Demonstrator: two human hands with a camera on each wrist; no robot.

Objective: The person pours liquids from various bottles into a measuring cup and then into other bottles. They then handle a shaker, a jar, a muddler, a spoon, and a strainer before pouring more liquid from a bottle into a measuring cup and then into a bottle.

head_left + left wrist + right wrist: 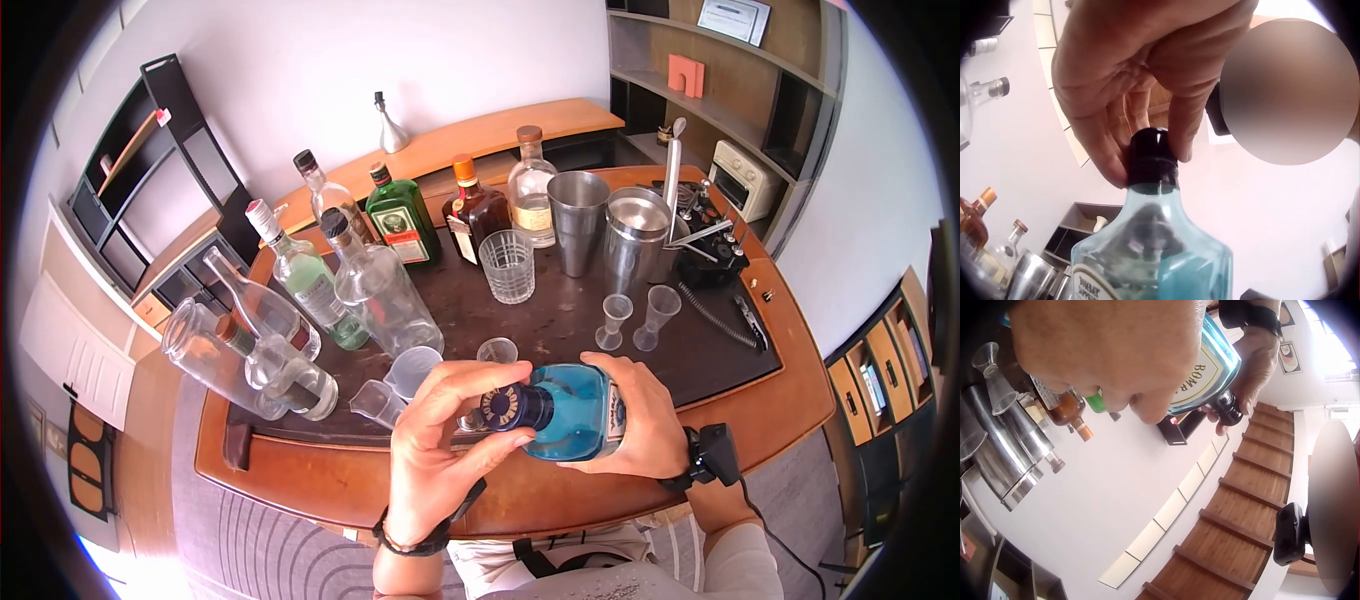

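A blue glass bottle (570, 412) is held over the table's front edge, its dark cap (518, 407) pointing left. My right hand (645, 415) grips the bottle's body from the right. With thumb and fingers my left hand (440, 430) pinches the cap. In the left wrist view the left hand (1147, 75) has its fingertips on both sides of the black cap (1154, 159), which sits on the neck of the bottle (1160, 244). The right wrist view shows the right hand (1110, 356) wrapped over the labelled bottle (1210, 365).
Several bottles, among them a green one (402, 218), stand at the left and back of the table (480, 495). A cut-glass tumbler (507, 267), metal shakers (577, 225) and small jiggers (656, 318) stand behind the hands. Clear beakers (413, 372) are close to the left hand.
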